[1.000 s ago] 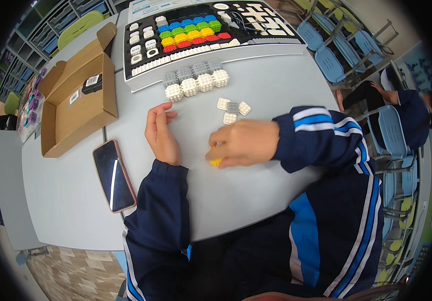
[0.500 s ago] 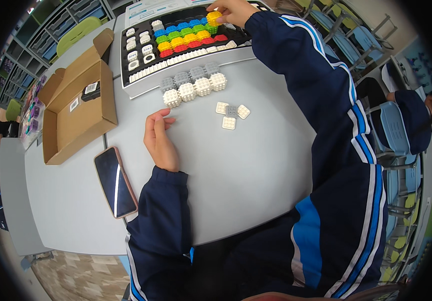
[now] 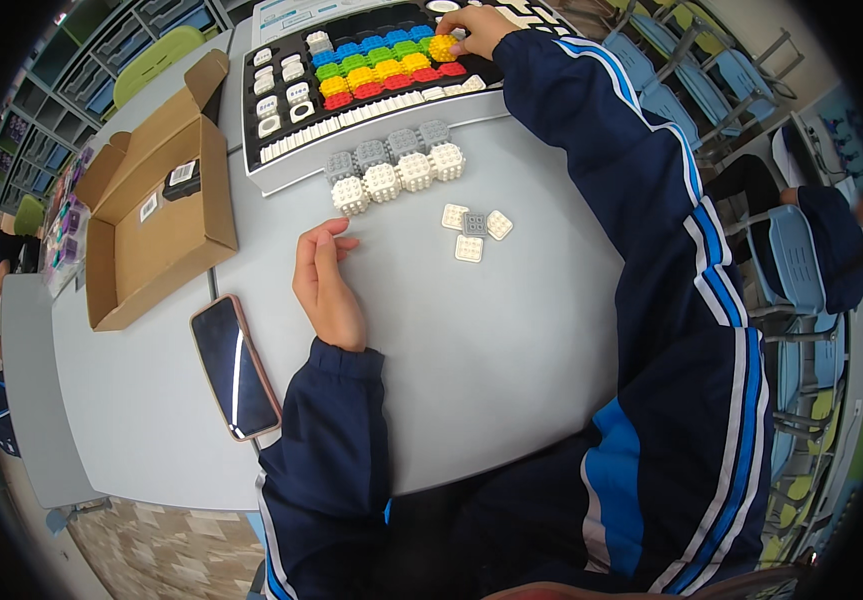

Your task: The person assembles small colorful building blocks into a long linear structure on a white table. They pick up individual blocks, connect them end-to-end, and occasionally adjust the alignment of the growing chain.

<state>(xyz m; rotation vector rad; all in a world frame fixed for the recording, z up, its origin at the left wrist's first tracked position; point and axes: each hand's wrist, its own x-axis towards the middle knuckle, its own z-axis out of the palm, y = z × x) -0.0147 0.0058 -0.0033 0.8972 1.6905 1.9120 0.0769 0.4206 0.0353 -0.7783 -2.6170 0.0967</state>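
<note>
In the tray at the far side, the fingers of my right hand [image 3: 479, 32] are closed on a yellow studded block [image 3: 441, 48], at the right end of the coloured rows. Whether the block rests in its slot I cannot tell. My left hand [image 3: 331, 285] lies on the table, palm turned inward, fingers loosely bent and holding nothing. Beyond it stands a double row of studded blocks, white [image 3: 382, 182] in front and grey [image 3: 371, 153] behind. To its right lie a small grey square piece [image 3: 474, 224] and flat white tiles [image 3: 468, 248] touching or close around it.
The black tray [image 3: 284, 47] holds blue, green, yellow and red rows plus white pieces. An opened cardboard box [image 3: 111, 280] with a small black item stands left. A phone [image 3: 234, 365] lies near my left forearm. Blue chairs [image 3: 791, 255] stand at right.
My right hand has brought the yellow block slightly lower and nearer over the tray, still gripping it. The whole view has shifted a little; my left hand stays nearly in place.
</note>
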